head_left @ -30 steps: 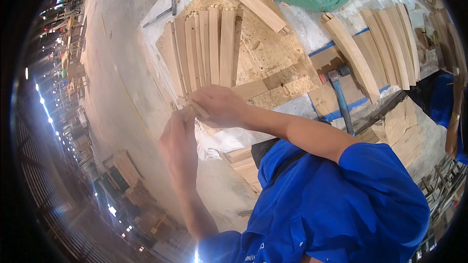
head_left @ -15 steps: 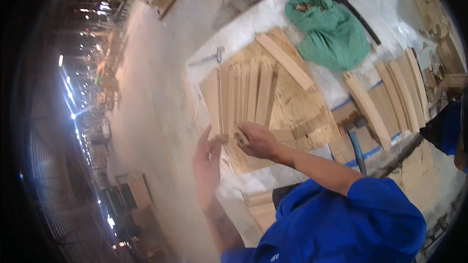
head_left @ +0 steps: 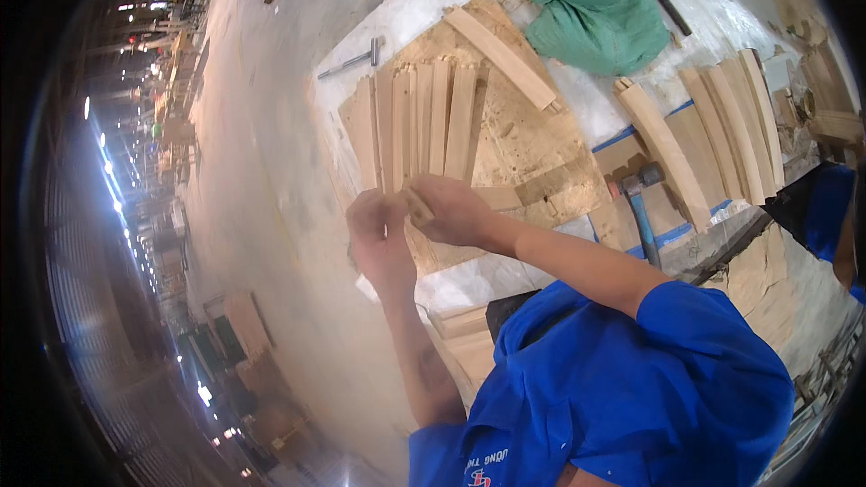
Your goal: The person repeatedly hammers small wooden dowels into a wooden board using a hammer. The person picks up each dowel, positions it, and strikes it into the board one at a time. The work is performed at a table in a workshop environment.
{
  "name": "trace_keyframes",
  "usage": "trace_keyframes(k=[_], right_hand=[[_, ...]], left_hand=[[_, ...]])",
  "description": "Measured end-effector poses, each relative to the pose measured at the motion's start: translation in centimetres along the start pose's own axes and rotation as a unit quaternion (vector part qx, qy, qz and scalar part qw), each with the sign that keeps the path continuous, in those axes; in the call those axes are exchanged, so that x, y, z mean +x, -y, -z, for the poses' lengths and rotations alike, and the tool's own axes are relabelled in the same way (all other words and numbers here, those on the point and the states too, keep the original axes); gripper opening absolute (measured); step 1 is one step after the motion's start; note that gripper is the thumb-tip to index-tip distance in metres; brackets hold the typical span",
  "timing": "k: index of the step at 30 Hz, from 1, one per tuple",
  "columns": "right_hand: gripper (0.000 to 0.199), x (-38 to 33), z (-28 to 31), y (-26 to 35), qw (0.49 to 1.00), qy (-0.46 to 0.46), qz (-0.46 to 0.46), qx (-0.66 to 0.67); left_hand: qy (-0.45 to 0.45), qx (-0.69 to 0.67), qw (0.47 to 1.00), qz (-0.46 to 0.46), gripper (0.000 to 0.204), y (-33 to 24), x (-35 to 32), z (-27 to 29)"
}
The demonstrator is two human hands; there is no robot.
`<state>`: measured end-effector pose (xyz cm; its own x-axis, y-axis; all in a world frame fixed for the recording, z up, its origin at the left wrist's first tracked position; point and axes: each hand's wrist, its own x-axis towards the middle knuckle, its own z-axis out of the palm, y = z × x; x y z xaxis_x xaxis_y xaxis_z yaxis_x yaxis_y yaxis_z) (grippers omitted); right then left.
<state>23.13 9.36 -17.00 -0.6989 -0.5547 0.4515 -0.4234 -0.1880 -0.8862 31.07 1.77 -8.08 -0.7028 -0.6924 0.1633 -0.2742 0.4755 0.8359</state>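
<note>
Both hands meet over the near ends of a row of wooden slats. The right hand is curled, its grip closed on the near end of what looks like a small wooden piece at the row's foot; the left hand sits just beside it, fingers bent toward the same spot, but whether its grip actually clamps the wood cannot be told from here. The slats lie side by side, their long axes running straight away from the grip, across a plywood board on the table. The right hand is the nearer one to the slat ends; its forearm comes in from the right, bent at the elbow in a blue sleeve, while the left forearm rises from below, nearly upright.

Beyond the row a single slat lies slanted. Further off are a green cloth and a metal tool. To the right of the grip lie a blue-handled hammer and more curved slats.
</note>
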Motion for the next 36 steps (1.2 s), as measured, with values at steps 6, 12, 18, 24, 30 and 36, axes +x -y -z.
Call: trace_keyframes(k=[6,12,18,24,30,36], right_hand=[[0.026,0.7,1.3,0.4,0.999,0.025,0.028,-0.029],[0.035,0.0,0.2,0.7,1.000,0.012,0.015,-0.007],[0.030,-0.5,-1.0,0.0,1.000,0.013,0.014,-0.017],[0.020,-1.4,-2.2,0.4,0.994,0.064,-0.088,-0.011],[0.039,-3.6,-0.1,-2.1,0.997,0.012,-0.034,-0.075],[0.041,-1.0,-1.4,-0.6,1.000,0.014,0.015,-0.021]], left_hand=[[0.026,0.188,0.974,-0.125,0.014,-2.1,-0.4,0.7],[0.029,0.262,0.951,-0.163,0.012,-3.1,-0.6,1.5],[0.080,0.289,0.951,-0.075,0.012,-4.1,-0.5,2.2],[0.099,0.312,0.942,-0.069,0.011,-2.9,-0.8,3.8],[0.142,0.236,0.957,-0.089,0.016,-1.3,-0.9,0.6],[0.098,0.242,0.962,-0.077,0.016,-1.8,-0.2,2.5]])
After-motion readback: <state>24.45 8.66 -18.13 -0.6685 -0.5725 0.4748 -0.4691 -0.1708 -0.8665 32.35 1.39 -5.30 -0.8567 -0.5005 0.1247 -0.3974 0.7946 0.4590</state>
